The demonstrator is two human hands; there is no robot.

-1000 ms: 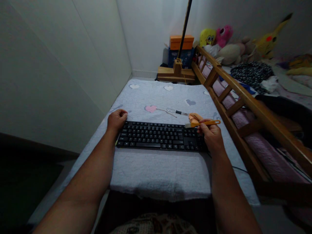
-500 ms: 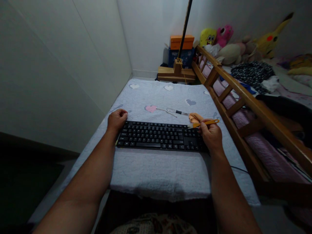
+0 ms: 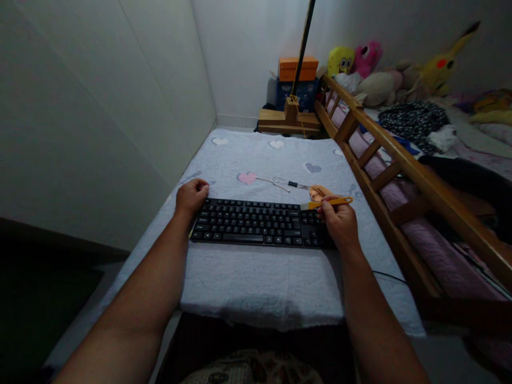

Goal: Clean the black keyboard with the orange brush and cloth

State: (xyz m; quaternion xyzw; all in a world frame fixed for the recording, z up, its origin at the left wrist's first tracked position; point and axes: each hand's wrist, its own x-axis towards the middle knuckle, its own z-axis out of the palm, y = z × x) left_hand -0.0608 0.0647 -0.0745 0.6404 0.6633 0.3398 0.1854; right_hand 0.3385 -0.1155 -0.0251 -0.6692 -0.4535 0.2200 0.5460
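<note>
A black keyboard (image 3: 256, 223) lies across a pale quilted cover with heart patches (image 3: 260, 272). My left hand (image 3: 191, 196) rests curled on the keyboard's far left corner and holds it. My right hand (image 3: 339, 221) grips a small brush with an orange handle (image 3: 328, 202), its bristles over the keys at the right end. Just behind the brush lies an orange cloth (image 3: 320, 191). A thin metal tool with a black grip (image 3: 286, 183) lies further back on the cover.
A wooden bed rail (image 3: 384, 154) runs along the right, with plush toys (image 3: 360, 64) and clothes beyond. A wooden stand with a dark pole (image 3: 291, 114) and an orange box (image 3: 297, 68) stand at the far end. A white wall closes the left side.
My right hand has shifted the brush slightly left across the right end of the keyboard. The left hand has stayed put.
</note>
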